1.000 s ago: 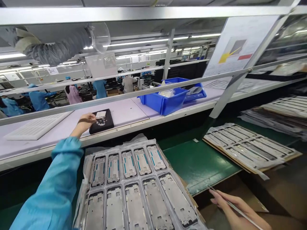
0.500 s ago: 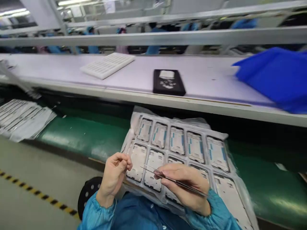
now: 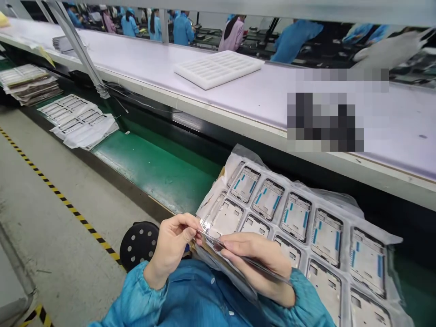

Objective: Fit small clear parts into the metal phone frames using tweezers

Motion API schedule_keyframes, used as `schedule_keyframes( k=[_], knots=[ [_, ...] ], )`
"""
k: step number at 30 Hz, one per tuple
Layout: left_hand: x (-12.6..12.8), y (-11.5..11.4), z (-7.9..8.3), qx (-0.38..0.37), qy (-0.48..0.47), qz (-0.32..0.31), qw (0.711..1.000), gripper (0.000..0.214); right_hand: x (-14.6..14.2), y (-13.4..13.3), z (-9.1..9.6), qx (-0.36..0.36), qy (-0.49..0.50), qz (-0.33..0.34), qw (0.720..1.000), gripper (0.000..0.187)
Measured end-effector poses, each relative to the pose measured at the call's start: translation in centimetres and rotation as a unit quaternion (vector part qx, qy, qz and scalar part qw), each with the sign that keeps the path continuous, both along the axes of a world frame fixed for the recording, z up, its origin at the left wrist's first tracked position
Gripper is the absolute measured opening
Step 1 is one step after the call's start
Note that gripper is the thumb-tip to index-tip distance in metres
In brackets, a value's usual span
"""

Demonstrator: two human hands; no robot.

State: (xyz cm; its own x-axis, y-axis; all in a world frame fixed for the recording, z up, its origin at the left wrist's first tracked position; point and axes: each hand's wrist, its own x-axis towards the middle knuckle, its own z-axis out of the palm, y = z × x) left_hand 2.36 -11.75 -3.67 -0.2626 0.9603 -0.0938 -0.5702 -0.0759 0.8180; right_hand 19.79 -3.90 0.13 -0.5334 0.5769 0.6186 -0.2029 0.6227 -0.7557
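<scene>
A clear plastic tray (image 3: 340,213) of several metal phone frames lies in front of me, partly on my lap. My right hand (image 3: 255,263) is closed on thin metal tweezers (image 3: 262,268), their tips pointing left towards my other hand. My left hand (image 3: 173,245) is pinched, thumb and forefinger pressed together at the tweezer tips near the tray's left corner; what it pinches is too small to make out. Both arms wear blue sleeves.
A green conveyor belt (image 3: 153,168) runs past the tray, with more frame trays (image 3: 78,120) and stacks (image 3: 29,84) at the left. A white foam tray (image 3: 218,68) lies on the lilac shelf (image 3: 143,59). A black perforated stool (image 3: 139,243) stands below. Several people in blue work beyond.
My left hand left the black pad on the shelf and came down to meet the tweezers. My head turned left, and the hands have closed together at the tray's corner.
</scene>
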Motion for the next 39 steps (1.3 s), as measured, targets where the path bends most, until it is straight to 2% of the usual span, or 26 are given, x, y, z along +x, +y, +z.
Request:
schedule_keyframes(
  k=[6, 9, 11, 12, 14, 17, 20, 23, 26, 29, 31, 37, 39],
  knots=[
    [0.2, -0.3, -0.7, 0.040, 0.079, 0.005, 0.996, 0.022, 0.4, -1.2, -0.7, -0.054, 0.033, -0.039, 0.997, 0.025],
    [0.1, 0.4, -1.5, 0.007, 0.132, -0.022, 0.991, 0.030, 1.6, -1.4, -1.9, -0.100, 0.064, -0.064, 0.991, 0.026],
    [0.5, 1.5, -2.8, -0.033, 0.218, -0.045, 0.974, 0.030, 3.1, -1.2, -3.2, -0.134, 0.089, -0.120, 0.980, 0.024],
    [0.9, 2.2, -3.6, -0.049, 0.283, -0.054, 0.956, 0.026, 3.9, -1.0, -4.0, -0.148, 0.097, -0.161, 0.971, 0.021],
    [2.4, 3.5, -5.5, -0.057, 0.436, -0.077, 0.895, 0.019, 5.6, -0.7, -5.7, -0.173, 0.097, -0.247, 0.948, 0.013],
    [5.4, 4.9, -8.3, -0.039, 0.638, -0.121, 0.759, 0.042, 7.5, -0.7, -7.9, -0.206, 0.083, -0.325, 0.919, 0.005],
    [7.9, 5.5, -9.9, -0.070, 0.752, -0.144, 0.639, 0.059, 8.4, -1.2, -9.5, -0.232, 0.082, -0.360, 0.900, 0.011],
    [9.0, 5.7, -10.4, -0.084, 0.807, -0.142, 0.566, 0.063, 8.7, -1.7, -10.8, -0.263, 0.088, -0.381, 0.882, 0.020],
    [9.1, 6.1, -10.4, -0.074, 0.835, -0.140, 0.527, 0.062, 9.0, -1.7, -12.3, -0.303, 0.078, -0.397, 0.863, 0.029],
    [8.7, 6.8, -10.0, -0.080, 0.838, -0.155, 0.517, 0.064, 9.7, -1.2, -13.9, -0.353, 0.075, -0.404, 0.840, 0.037],
    [8.2, 7.2, -9.4, -0.080, 0.826, -0.170, 0.532, 0.065, 10.1, -1.0, -14.8, -0.378, 0.083, -0.402, 0.830, 0.042],
    [6.2, 7.7, -7.4, -0.089, 0.756, -0.172, 0.625, 0.059, 10.4, -0.9, -15.5, -0.410, 0.075, -0.388, 0.822, 0.042],
    [5.3, 7.4, -7.4, -0.094, 0.713, -0.180, 0.671, 0.062, 10.3, -1.0, -15.4, -0.411, 0.076, -0.386, 0.822, 0.042]
  ],
)
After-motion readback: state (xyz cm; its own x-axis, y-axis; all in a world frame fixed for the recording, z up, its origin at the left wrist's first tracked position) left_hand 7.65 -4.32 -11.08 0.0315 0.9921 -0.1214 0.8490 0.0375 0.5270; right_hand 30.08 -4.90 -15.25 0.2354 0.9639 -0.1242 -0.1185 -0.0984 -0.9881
